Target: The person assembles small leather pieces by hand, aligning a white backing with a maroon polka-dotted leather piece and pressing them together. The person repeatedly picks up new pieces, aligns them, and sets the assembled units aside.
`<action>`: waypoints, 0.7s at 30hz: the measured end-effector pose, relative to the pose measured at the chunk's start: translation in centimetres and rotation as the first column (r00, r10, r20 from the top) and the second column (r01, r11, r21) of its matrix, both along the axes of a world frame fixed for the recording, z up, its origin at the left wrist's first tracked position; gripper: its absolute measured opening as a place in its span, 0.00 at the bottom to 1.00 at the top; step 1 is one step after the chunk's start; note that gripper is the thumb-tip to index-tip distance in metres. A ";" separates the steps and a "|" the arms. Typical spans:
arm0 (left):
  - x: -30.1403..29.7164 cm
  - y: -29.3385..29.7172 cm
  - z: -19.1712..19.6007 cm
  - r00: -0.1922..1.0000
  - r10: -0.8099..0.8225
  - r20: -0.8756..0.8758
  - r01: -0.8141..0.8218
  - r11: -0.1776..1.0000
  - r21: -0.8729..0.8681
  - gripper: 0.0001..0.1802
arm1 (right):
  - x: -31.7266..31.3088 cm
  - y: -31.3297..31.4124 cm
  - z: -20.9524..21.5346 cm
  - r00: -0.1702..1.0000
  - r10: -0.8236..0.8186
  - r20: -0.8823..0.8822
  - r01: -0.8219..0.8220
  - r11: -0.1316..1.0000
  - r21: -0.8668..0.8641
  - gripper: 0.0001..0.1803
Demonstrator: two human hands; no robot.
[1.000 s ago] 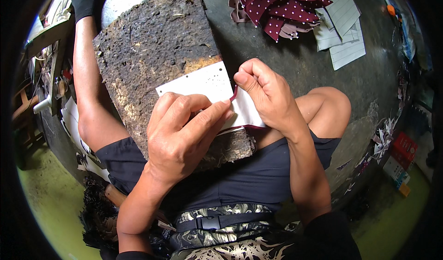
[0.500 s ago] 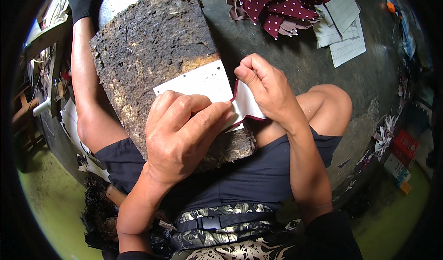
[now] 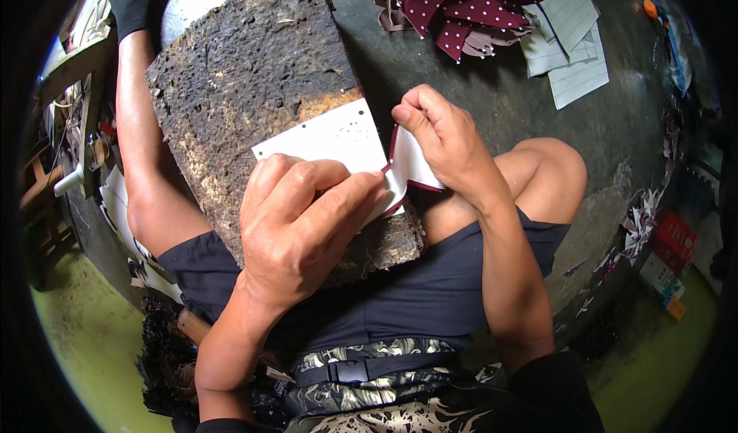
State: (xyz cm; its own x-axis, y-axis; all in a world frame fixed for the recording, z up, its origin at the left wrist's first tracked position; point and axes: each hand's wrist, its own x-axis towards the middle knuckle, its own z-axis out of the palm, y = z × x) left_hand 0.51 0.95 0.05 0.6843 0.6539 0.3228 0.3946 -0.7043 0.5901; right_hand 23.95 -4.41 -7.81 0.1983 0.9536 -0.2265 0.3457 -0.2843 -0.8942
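Observation:
A white piece with folded maroon edges [image 3: 413,165] stands bent upward between my hands, its left part lying on a flat white card [image 3: 338,142] that has several small dark holes. My right hand [image 3: 450,144] is closed in a pinch on the far right end of the piece and lifts it. At its left part, my left hand [image 3: 288,229] has index finger and thumb closed at the maroon edge, pressing it down on the card; the thumb tip is mostly hidden. Beneath the card is a thick, rough, dark board [image 3: 246,71] across my lap.
On the dark floor beyond my right hand lies a pile of maroon polka-dot pieces [image 3: 461,10]. Lined paper sheets [image 3: 578,79] lie beside it. At the far right are a red box [image 3: 675,241] and scraps [image 3: 639,221]. A wooden handle [image 3: 192,327] shows at lower left.
Both hands keep their grip, with the right one shifted very slightly. The board, card and piece appear a little further left in the picture.

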 end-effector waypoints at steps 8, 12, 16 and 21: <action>-0.1 0.0 -0.1 1.000 -0.009 0.012 0.009 1.000 0.004 0.18 | 0.4 0.2 -0.8 0.997 0.003 0.080 -0.001 1.000 -0.030 0.17; -0.3 0.0 -0.1 1.000 -0.010 0.013 0.010 1.000 -0.005 0.19 | 0.7 0.2 -1.3 0.993 -0.003 0.121 0.010 0.998 -0.055 0.16; -0.4 -0.1 -0.1 1.000 -0.012 0.009 0.012 1.000 -0.002 0.19 | 0.7 0.2 -1.6 0.990 -0.017 0.140 0.024 0.998 -0.051 0.15; -0.7 0.0 -0.2 1.000 -0.021 0.015 0.021 1.000 0.003 0.20 | 1.1 0.3 -1.5 0.977 0.029 0.212 -0.002 0.992 -0.125 0.16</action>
State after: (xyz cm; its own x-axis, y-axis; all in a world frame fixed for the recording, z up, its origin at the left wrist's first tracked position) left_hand -0.15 0.94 -0.11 0.6928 0.6385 0.3350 0.3705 -0.7138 0.5943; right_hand 25.01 -4.08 -9.26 0.2401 0.9244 -0.2964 0.5298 -0.3806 -0.7579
